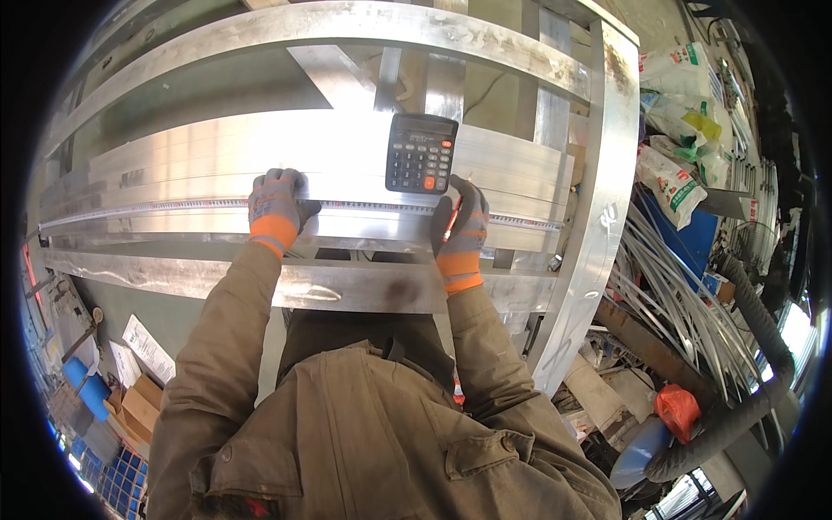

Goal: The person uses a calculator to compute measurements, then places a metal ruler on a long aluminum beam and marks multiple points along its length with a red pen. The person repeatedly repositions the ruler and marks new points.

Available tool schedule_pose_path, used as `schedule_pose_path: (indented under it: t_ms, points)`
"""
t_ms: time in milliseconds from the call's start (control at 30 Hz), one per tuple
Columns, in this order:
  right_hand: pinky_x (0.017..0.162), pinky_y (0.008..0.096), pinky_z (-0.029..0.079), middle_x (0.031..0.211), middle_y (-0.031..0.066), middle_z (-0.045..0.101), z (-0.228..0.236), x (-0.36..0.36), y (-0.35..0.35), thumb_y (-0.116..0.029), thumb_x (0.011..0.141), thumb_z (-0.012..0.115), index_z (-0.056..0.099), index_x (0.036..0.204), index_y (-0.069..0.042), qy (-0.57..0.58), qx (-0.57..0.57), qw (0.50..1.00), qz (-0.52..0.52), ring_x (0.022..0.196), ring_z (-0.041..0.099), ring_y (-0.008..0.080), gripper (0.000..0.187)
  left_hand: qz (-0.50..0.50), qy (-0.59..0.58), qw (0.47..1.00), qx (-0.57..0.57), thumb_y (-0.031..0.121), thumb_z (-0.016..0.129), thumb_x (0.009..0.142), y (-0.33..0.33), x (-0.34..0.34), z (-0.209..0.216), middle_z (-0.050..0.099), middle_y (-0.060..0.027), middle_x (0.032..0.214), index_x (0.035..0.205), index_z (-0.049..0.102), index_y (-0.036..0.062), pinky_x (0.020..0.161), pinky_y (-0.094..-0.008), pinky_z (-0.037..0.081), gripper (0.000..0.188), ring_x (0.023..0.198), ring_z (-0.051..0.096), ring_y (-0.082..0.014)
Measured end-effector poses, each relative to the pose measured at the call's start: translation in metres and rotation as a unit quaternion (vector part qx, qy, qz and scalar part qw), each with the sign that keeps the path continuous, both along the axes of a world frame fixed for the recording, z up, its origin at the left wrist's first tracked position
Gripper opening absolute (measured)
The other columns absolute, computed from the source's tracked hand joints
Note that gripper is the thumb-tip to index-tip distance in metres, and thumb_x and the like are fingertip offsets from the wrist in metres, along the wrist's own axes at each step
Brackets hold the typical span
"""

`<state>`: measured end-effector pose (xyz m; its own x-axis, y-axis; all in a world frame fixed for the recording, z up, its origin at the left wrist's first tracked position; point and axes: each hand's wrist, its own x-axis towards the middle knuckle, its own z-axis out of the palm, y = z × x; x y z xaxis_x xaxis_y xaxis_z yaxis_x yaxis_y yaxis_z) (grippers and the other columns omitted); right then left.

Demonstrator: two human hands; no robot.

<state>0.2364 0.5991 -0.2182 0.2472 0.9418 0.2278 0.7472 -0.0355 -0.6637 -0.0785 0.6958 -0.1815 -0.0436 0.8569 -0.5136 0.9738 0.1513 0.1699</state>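
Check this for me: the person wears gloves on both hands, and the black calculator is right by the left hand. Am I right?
Not quite: the head view shows the black calculator close by the right hand, not the left hand. The gloves are on both hands, as you said.

We rest our left hand (277, 204), in a grey-and-orange glove, across a long, thin silver measuring tape (373, 206) on a broad, shiny silver metal panel (217, 147). Our right hand (462, 221), gloved alike, grips a slim red-and-white pen-like stick (451, 222) near the tape. Just beyond it lies a black rectangular calculator (421, 154) with orange keys.
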Motion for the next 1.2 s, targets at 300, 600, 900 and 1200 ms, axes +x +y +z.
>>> schedule_pose_path:
  t_ms: [300, 600, 900, 1200]
  points:
    - [0.096, 0.0348, 0.059, 0.112, 0.012, 0.078, 0.017, 0.007, 0.01, -0.024, 0.123, 0.06, 0.072, 0.151, 0.002, 0.163, -0.02, 0.982, -0.088, 0.104, 0.073, 0.017, 0.04, -0.054, -0.031, 0.996, 0.057, 0.035, 0.101, 0.086, -0.011, -0.023, -0.002, 0.076, -0.0108, 0.14, 0.127, 0.083, 0.0141, 0.12, -0.0496, 0.055, 0.05, 0.139, 0.065, -0.0371]
    - [0.089, 0.0383, 0.063, 0.111, 0.0131, 0.083, 0.026, -0.075, -0.035, -0.019, 0.113, 0.075, 0.075, 0.136, -0.005, 0.12, -0.021, 0.989, -0.083, 0.098, 0.079, 0.0213, 0.027, -0.082, -0.049, 0.976, 0.198, 0.03, 0.102, 0.086, -0.002, -0.17, -0.019, 0.071, -0.017, 0.157, 0.146, 0.077, 0.006, 0.123, -0.052, 0.055, 0.07, 0.142, 0.067, -0.0423]
    - [0.085, 0.0358, 0.063, 0.103, 0.0101, 0.083, 0.023, -0.164, -0.052, -0.015, 0.109, 0.079, 0.08, 0.126, -0.007, 0.216, -0.062, 0.961, -0.162, 0.095, 0.079, 0.02, 0.019, -0.107, -0.06, 0.986, 0.114, 0.033, 0.1, 0.089, 0.017, -0.208, -0.018, 0.072, -0.0132, 0.153, 0.145, 0.076, 0.0073, 0.119, -0.0499, 0.057, 0.066, 0.139, 0.068, -0.0407]
    - [0.08, 0.0364, 0.062, 0.101, 0.0099, 0.081, 0.001, -0.179, -0.06, -0.012, 0.109, 0.079, 0.077, 0.126, -0.007, 0.152, -0.054, 0.977, -0.139, 0.09, 0.077, 0.0202, 0.018, -0.059, -0.049, 0.994, 0.083, 0.036, 0.1, 0.088, 0.027, -0.188, -0.002, 0.071, -0.0128, 0.149, 0.136, 0.078, 0.0076, 0.12, -0.0492, 0.056, 0.06, 0.14, 0.066, -0.0396]
